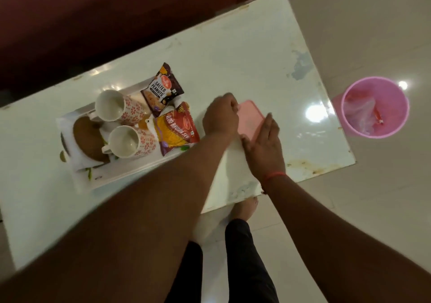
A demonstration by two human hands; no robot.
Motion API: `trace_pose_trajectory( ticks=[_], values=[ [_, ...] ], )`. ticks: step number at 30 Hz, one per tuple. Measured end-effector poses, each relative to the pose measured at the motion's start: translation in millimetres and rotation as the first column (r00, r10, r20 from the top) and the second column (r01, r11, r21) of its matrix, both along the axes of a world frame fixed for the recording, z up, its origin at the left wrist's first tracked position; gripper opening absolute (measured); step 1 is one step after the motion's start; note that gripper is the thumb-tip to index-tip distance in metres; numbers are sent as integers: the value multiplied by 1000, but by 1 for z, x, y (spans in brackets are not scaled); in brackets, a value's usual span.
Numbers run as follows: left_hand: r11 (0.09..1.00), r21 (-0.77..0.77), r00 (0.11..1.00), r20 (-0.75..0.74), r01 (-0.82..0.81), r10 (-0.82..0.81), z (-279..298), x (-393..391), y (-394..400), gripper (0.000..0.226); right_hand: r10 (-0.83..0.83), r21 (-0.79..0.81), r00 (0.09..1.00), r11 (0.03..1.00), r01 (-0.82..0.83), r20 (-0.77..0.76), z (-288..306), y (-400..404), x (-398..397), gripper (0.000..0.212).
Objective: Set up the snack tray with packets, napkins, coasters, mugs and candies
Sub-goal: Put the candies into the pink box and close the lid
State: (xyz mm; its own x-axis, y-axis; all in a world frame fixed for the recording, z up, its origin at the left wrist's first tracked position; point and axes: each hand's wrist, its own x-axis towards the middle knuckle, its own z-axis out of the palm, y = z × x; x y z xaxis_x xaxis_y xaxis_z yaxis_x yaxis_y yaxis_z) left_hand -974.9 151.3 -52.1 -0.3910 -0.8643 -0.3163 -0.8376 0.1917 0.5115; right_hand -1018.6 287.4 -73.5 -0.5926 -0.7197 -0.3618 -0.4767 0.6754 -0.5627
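A white tray (116, 179) sits on the left part of the white table (245, 53). In it lie two floral mugs (114, 106) (127, 142) on their sides, a round brown coaster (86, 139) on a white napkin (78, 161), a salted peanuts packet (161, 92) and a red and yellow bhujia packet (178, 127). To the right of the tray, a flat pink box (250, 120) rests on the table. My left hand (220, 117) curls over its left edge. My right hand (264, 145) presses along its right edge with fingers straight.
A pink bin (375, 106) with clear wrap and a red wrapper inside stands on the floor past the table's right end. A dark red sofa (105, 22) runs behind the table. My legs and a bare foot (246, 208) are at the near edge.
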Motion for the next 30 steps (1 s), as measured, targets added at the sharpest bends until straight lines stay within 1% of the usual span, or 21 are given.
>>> trace_pose_trajectory(
  ticks=[1,3,7,12,16,21,23,24,26,28,30],
  values=[
    [999,-28,998,37,46,-45,0,-1,-20,10,33,20,999,999,-32,-26,2,-13,5,87],
    [993,-50,992,81,105,-101,0,-2,-52,12,48,45,997,998,-45,-68,2,-38,12,90],
    [990,-81,993,44,112,-109,-5,-4,-83,22,16,63,997,998,-12,-69,-2,-72,10,93],
    [988,-109,994,20,108,-106,-8,-5,-96,22,16,34,998,999,-14,-63,-6,-86,6,93],
    [978,-119,985,48,172,-168,-5,-5,-103,19,10,21,999,1000,-9,-47,-6,-91,4,93],
    [975,-134,984,65,175,-168,-8,-5,-104,17,6,12,999,1000,-5,-36,-8,-94,4,92],
    [969,-129,976,85,209,-200,-4,-5,-103,11,8,27,999,1000,-7,-37,-8,-95,4,93],
    [964,-132,970,105,231,-219,-1,-4,-103,12,10,45,999,999,-9,-32,-5,-95,3,93],
    [951,-164,961,134,261,-241,7,2,-105,24,21,59,999,998,-19,-40,-3,-95,2,95],
    [930,-220,951,162,295,-264,20,14,-108,31,38,63,997,997,-34,-64,1,-94,-1,95],
    [878,-330,934,202,347,-293,32,39,-111,34,32,29,993,999,-29,-112,10,-95,-6,92]
  ],
)
